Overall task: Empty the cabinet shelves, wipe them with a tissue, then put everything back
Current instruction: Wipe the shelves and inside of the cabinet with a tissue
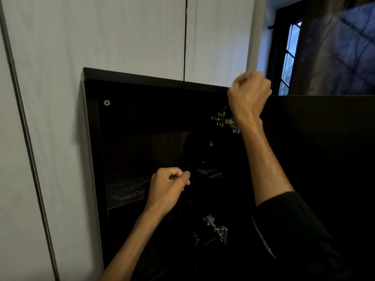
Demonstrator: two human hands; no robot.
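Right hand (250, 93), closed at the cabinet's (142, 78) top edge, perhaps steadies her; left hand (169, 186), closed, nears the bare shelf (125, 191).

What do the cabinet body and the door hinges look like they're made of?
Cabinet: probably laminated board, dark brown, matte, judging by its flat square edges and exposed screw head. Hinges: bright silvery metal, apparently plated steel, since they glint against the dark interior.
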